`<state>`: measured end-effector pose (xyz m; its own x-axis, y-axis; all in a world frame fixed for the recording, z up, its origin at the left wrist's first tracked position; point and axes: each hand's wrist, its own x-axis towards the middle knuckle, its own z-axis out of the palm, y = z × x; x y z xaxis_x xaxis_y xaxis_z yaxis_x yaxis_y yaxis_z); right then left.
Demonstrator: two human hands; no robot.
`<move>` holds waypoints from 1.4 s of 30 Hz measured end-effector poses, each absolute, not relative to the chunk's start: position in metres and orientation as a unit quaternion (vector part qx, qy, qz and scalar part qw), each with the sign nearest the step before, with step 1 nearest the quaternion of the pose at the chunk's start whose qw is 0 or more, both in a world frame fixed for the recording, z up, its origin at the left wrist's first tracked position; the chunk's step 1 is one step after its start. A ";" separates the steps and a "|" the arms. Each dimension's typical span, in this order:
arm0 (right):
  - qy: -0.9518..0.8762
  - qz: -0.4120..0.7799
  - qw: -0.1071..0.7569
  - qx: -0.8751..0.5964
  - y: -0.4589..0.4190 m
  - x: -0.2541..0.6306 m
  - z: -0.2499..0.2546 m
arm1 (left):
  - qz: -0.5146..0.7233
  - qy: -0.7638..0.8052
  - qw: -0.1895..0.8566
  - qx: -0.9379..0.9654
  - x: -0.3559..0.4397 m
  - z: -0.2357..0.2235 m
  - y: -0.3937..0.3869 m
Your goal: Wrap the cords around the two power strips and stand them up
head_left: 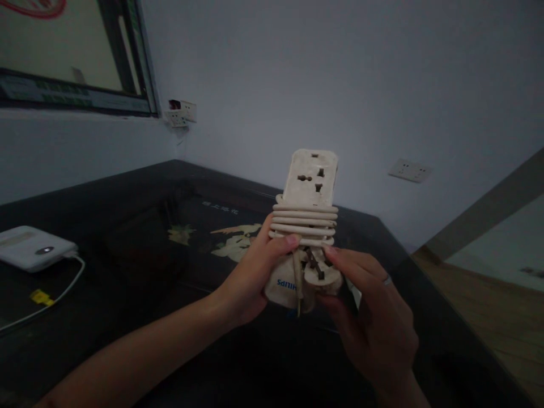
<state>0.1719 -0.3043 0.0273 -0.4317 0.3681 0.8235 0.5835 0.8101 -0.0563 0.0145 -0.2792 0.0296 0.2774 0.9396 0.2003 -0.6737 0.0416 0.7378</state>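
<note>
A white power strip point(312, 178) stands up in front of me, several turns of its white cord point(304, 216) wound around its middle. My left hand point(257, 263) grips it from the left, thumb lying against the lowest turns. In my right hand point(372, 300) the plug point(323, 279) is pinched between thumb and fingers, its dark prongs facing me. Beside the plug a cord end point(298, 280) points downward. Behind that, a pale rounded part point(280, 286) bears blue PHILIPS lettering upside down; whether it belongs to the strip I cannot tell.
The dark glossy table point(127, 198) has a flower print. On its left lies a white device point(36, 246) with a white cable point(70, 286) and yellow tag point(41, 297). Wall sockets point(410, 170) are at right, more sockets point(181, 115) in the corner by the window point(76, 56).
</note>
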 end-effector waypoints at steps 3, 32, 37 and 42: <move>-0.836 -0.144 0.434 -0.302 -0.309 0.174 0.031 | 0.574 0.182 0.703 0.379 0.017 0.030 -0.280; -0.827 -0.148 0.414 -0.351 -0.326 0.160 0.041 | 0.549 0.122 0.715 0.416 0.004 0.030 -0.286; -0.817 -0.143 0.413 -0.377 -0.328 0.157 0.041 | 0.560 0.138 0.711 0.403 0.007 0.029 -0.288; -0.812 -0.130 0.406 -0.400 -0.328 0.155 0.040 | 0.567 0.155 0.705 0.397 0.009 0.027 -0.288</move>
<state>0.1553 -0.3283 0.0403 -0.3513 0.5427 0.7629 0.7543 0.6468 -0.1128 0.0086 -0.2876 0.0269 0.3090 0.9224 0.2317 -0.6771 0.0423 0.7347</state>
